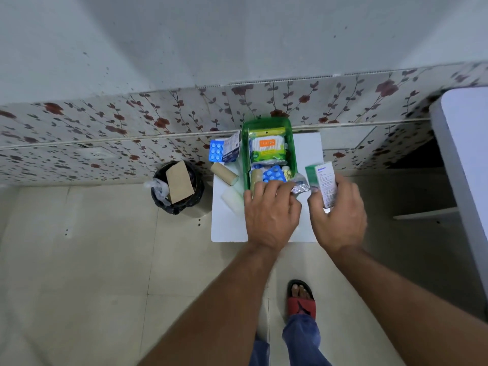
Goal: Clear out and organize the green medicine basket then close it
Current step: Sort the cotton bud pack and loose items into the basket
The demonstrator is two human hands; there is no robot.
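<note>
The green medicine basket (247, 154) stands open on a small white table (229, 225), against the flowered wall. Inside lie a cotton-bud pack (268, 149), a blue blister strip (274, 175) and a beige roll (255, 178). My left hand (270, 210) rests at the basket's near edge and pinches a crumpled silver foil strip (301, 186). My right hand (339, 220), just right of the basket, grips a green and white medicine box (323, 183) upright above the table.
Left of the basket lie another blue blister strip (216, 151), a blue-white box (232, 147), a beige bandage roll (224, 174) and a white roll (232, 200). A black bin (177, 187) holding cardboard stands on the floor at left. White furniture (464, 154) is at right.
</note>
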